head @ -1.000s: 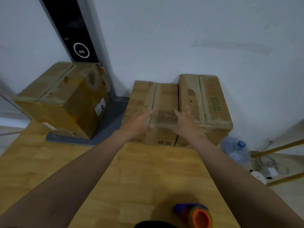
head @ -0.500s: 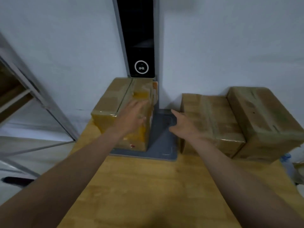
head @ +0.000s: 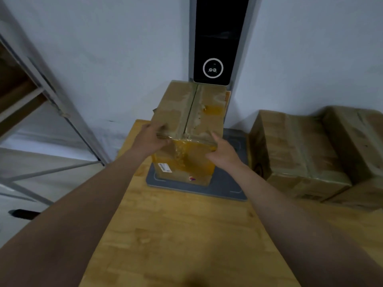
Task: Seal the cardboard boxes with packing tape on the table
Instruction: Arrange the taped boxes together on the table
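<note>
A tall cardboard box (head: pixel 199 112) with old yellowish tape and a white label stands on a grey base plate (head: pixel 223 187) at the far end of the wooden table (head: pixel 176 235). My left hand (head: pixel 151 139) grips its near left top corner, fingers curled over the edge. My right hand (head: pixel 222 152) presses flat against its right front edge, fingers apart. Two taped boxes sit to the right: one nearer (head: pixel 294 150), one at the frame edge (head: pixel 360 146). No packing tape roll is in view.
A black upright device (head: pixel 213 38) with a round white symbol rises from the base plate against the white wall. A metal shelf frame (head: pixel 47 94) stands to the left, beyond the table's left edge. The near tabletop is bare wood.
My hands left the low box on the right and swung to the tall box on the base plate. Both hands now hold its near top edge; the view turned left.
</note>
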